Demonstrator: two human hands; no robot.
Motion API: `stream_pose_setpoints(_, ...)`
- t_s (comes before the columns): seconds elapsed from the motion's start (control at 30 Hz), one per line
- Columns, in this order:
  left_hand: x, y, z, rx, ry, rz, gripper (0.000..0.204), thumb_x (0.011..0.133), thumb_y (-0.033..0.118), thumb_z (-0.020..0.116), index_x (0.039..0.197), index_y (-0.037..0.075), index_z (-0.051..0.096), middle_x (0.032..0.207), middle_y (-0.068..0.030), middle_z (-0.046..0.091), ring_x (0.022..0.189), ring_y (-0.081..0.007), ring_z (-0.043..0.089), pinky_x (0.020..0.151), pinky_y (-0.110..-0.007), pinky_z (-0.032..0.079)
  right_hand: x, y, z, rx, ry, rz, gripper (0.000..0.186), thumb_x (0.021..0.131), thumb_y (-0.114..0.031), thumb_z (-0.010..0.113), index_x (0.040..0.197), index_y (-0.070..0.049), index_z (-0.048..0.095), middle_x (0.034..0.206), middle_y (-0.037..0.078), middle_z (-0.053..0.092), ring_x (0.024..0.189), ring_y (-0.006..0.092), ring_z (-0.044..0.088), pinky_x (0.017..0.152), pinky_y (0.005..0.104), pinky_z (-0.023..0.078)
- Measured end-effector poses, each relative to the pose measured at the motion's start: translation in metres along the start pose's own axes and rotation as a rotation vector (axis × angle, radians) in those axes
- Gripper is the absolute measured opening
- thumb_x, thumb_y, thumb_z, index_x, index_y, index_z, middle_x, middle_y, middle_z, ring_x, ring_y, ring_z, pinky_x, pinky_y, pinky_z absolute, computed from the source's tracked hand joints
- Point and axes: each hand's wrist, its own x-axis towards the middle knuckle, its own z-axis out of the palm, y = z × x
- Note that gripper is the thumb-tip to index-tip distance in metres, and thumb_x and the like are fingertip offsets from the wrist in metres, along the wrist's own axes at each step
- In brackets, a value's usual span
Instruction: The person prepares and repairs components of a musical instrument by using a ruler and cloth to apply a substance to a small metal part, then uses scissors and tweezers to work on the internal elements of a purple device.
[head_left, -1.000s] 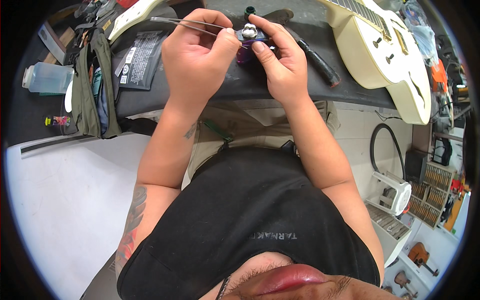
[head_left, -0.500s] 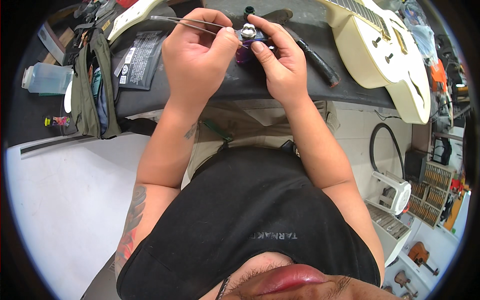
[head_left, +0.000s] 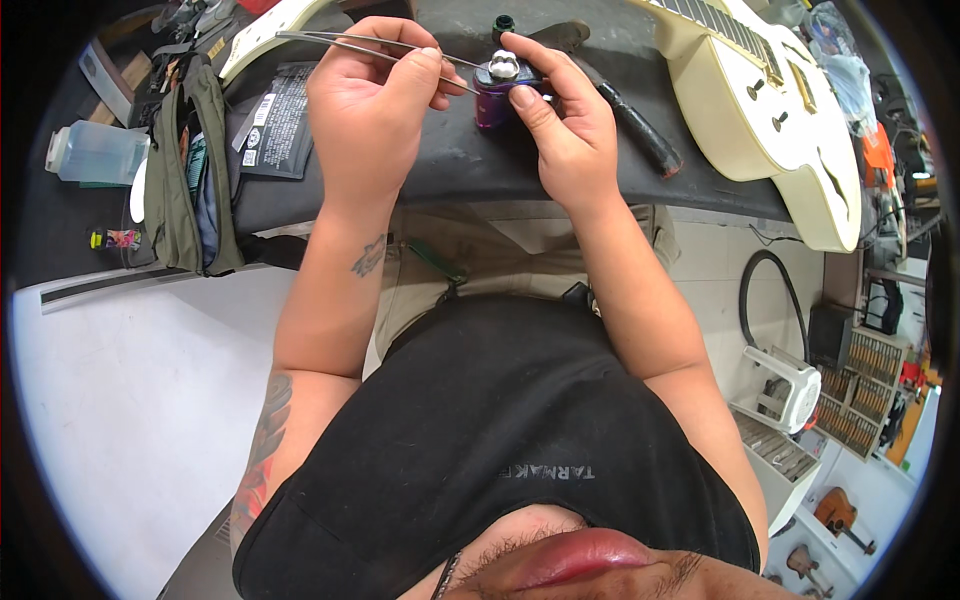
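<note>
My left hand (head_left: pixel 368 118) holds a pair of long metal tweezers (head_left: pixel 318 39) between thumb and fingers. Their thin tips reach right, to the near side of a small purple thing with a dark top (head_left: pixel 489 108); whether they touch it I cannot tell. A shiny silver lobed piece (head_left: pixel 504 66) sits on that top. With thumb and fingers, my right hand (head_left: pixel 575 135) grips the purple thing from its right side, over the dark bench mat. The kind of the purple thing does not show clearly.
Beside my right hand lies a black rod-like tool (head_left: pixel 642 135). A cream guitar body (head_left: pixel 735 120) rests at the right. On the left are a dark pouch (head_left: pixel 283 125), an olive bag (head_left: pixel 172 190) and a bottle of pale blue liquid (head_left: pixel 100 153). A small dark-green cap-like piece (head_left: pixel 503 24) stands behind.
My left hand has drawn back to the left with the tweezers, uncovering more of the purple thing. My right hand has barely shifted and keeps its grip.
</note>
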Motion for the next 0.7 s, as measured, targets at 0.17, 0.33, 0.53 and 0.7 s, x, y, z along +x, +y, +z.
stream_pose_setpoints(0.17,0.001,-0.007,-0.003,0.026,-0.060,0.001,0.013,0.106,0.003,0.069,0.118,-0.002,0.072,0.098,-0.0118,0.079,0.085,-0.0214,0.081,0.073,-0.031,0.060,0.000,-0.001,0.001,0.009,0.007,-0.005,0.045,0.103,-0.013,0.071,0.147,-0.002,0.072,0.133,0.013,0.075,0.125,0.0254,0.069,0.112,0.0373,0.051)
stream_pose_setpoints(0.33,0.001,-0.007,-0.001,0.061,-0.069,0.006,0.013,0.106,0.004,0.070,0.118,-0.002,0.072,0.098,-0.0114,0.080,0.085,-0.0211,0.080,0.072,-0.032,0.060,0.000,-0.002,0.001,-0.003,0.014,-0.010,0.045,0.103,-0.013,0.071,0.146,-0.002,0.073,0.132,0.014,0.075,0.124,0.0257,0.069,0.111,0.0372,0.051)
stream_pose_setpoints(0.53,0.004,-0.006,-0.008,-0.010,-0.090,0.016,0.014,0.106,0.003,0.069,0.118,-0.002,0.072,0.101,-0.0126,0.080,0.085,-0.0225,0.081,0.072,-0.032,0.059,-0.001,-0.001,0.000,-0.006,0.015,-0.005,0.045,0.103,-0.013,0.071,0.146,-0.002,0.073,0.132,0.014,0.075,0.124,0.0258,0.069,0.111,0.0373,0.051)
stream_pose_setpoints(0.7,0.005,-0.017,-0.013,-0.087,-0.090,-0.034,0.014,0.106,0.003,0.069,0.118,-0.002,0.072,0.102,-0.0134,0.079,0.086,-0.0234,0.081,0.072,-0.033,0.059,-0.001,-0.002,0.001,0.026,0.008,0.001,0.045,0.103,-0.013,0.071,0.146,-0.001,0.072,0.133,0.014,0.075,0.124,0.0247,0.068,0.112,0.0370,0.050)
